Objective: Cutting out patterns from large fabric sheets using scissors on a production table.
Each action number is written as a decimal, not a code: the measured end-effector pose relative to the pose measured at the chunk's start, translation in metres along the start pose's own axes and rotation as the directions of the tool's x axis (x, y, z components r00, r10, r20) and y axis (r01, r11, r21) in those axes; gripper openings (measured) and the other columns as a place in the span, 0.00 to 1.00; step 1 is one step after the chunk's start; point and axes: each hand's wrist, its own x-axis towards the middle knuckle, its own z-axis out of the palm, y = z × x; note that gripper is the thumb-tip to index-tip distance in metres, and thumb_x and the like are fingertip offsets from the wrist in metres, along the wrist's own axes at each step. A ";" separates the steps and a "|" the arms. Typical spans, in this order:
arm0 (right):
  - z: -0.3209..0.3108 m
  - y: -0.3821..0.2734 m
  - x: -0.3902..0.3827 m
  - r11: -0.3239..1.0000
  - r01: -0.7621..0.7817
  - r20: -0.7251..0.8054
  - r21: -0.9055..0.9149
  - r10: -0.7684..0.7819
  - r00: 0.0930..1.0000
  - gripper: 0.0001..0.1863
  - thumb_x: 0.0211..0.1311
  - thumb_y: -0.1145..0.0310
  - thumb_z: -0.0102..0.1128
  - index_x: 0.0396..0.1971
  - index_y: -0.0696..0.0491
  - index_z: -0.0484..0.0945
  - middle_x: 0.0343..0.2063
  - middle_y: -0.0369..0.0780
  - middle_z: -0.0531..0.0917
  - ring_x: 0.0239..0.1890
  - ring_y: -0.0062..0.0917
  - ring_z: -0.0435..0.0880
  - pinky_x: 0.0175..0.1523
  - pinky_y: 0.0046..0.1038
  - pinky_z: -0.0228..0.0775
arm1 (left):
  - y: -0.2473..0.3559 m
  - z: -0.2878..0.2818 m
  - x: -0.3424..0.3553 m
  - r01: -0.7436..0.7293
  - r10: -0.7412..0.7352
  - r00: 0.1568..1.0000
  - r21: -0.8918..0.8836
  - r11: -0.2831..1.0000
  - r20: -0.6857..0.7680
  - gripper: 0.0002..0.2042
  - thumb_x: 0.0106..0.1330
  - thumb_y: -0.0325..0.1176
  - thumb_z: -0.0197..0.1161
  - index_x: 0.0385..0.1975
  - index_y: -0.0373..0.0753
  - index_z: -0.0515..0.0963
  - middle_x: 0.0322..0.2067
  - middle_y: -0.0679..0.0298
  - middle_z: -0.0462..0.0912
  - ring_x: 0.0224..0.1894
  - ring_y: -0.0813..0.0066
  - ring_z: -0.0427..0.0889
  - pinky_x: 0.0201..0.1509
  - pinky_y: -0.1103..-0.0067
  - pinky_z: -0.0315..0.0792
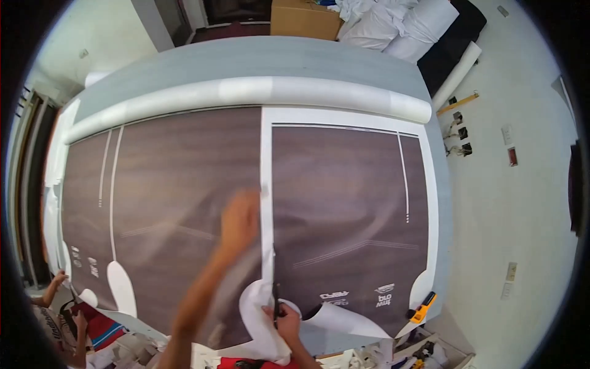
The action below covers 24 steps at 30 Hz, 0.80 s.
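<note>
A large printed sheet (344, 184) with dark brown-grey panels and white borders lies over the table. My right hand (287, 321), low in the middle, grips a pair of dark scissors (277, 297), blades pointing away from me along the white strip (266, 203) between two panels. Cut paper (258, 317) curls up just left of the scissors. Over the left panel, close to that strip, my left hand (241, 215) is smeared by motion, and its fingers cannot be made out.
A long white roll (246, 92) lies across the far side of the grey table (276, 55). Near the right corner rests a yellow and black tool (423, 307). Another person (61, 326) works at the lower left. A cardboard box (304, 18) and white bundles (375, 24) stand behind.
</note>
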 end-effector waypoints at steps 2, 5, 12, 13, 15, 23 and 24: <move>-0.007 -0.005 -0.003 1.000 0.026 0.038 0.010 -0.026 0.999 0.20 0.51 0.56 0.71 0.15 0.56 0.75 0.12 0.31 0.72 0.17 0.13 0.65 0.22 0.22 0.56 | 0.056 -0.034 -0.090 0.174 -0.165 0.984 -0.197 0.965 0.060 0.09 0.61 0.20 0.52 0.39 0.35 0.77 0.32 0.52 0.78 0.37 0.52 0.77 0.43 0.67 0.70; 0.006 0.004 -0.001 0.984 0.140 0.045 0.109 -0.146 0.988 0.21 0.51 0.56 0.71 0.13 0.54 0.72 0.11 0.29 0.68 0.16 0.12 0.63 0.21 0.21 0.53 | 0.112 -0.070 -0.237 0.574 -0.544 0.816 -0.161 0.803 0.195 0.11 0.58 0.19 0.53 0.40 0.34 0.77 0.37 0.52 0.80 0.41 0.54 0.79 0.45 0.69 0.71; 0.003 -0.001 0.010 0.966 -0.032 0.132 0.257 -0.003 0.991 0.22 0.53 0.55 0.69 0.12 0.48 0.66 0.09 0.29 0.68 0.11 0.12 0.65 0.18 0.18 0.56 | 0.165 -0.117 -0.366 0.235 -0.216 0.670 0.073 0.969 0.711 0.20 0.55 0.26 0.54 0.51 0.45 0.75 0.52 0.55 0.73 0.55 0.56 0.71 0.57 0.65 0.67; 0.005 0.000 0.005 0.967 -0.052 0.146 0.249 0.016 0.989 0.22 0.53 0.56 0.69 0.12 0.48 0.67 0.09 0.29 0.68 0.12 0.12 0.65 0.18 0.18 0.56 | 0.162 -0.114 -0.371 0.245 -0.221 0.674 0.069 0.967 0.704 0.20 0.55 0.26 0.54 0.51 0.45 0.75 0.52 0.55 0.73 0.55 0.56 0.71 0.57 0.65 0.67; 0.007 0.002 0.019 0.949 0.155 0.116 0.276 -0.193 0.974 0.20 0.53 0.55 0.69 0.13 0.49 0.69 0.10 0.28 0.68 0.12 0.12 0.65 0.18 0.19 0.55 | 0.163 -0.105 -0.397 0.213 -0.362 0.493 0.294 0.932 0.791 0.23 0.55 0.27 0.54 0.54 0.42 0.72 0.52 0.54 0.72 0.56 0.56 0.70 0.58 0.65 0.66; -0.002 -0.034 0.009 0.954 0.019 0.124 0.300 -0.058 0.991 0.25 0.48 0.49 0.71 0.12 0.47 0.66 0.09 0.30 0.68 0.10 0.14 0.67 0.17 0.18 0.57 | 0.172 -0.113 -0.402 0.069 -0.180 0.726 0.190 0.979 0.664 0.26 0.55 0.24 0.52 0.58 0.40 0.68 0.58 0.56 0.68 0.61 0.59 0.65 0.65 0.64 0.59; -0.002 -0.030 0.009 0.947 0.029 0.115 0.320 -0.069 0.991 0.25 0.48 0.49 0.71 0.11 0.48 0.65 0.09 0.30 0.68 0.10 0.14 0.67 0.16 0.18 0.57 | 0.174 -0.112 -0.406 0.067 -0.180 0.732 0.193 0.979 0.657 0.26 0.55 0.24 0.52 0.58 0.40 0.68 0.58 0.56 0.68 0.61 0.59 0.65 0.65 0.64 0.59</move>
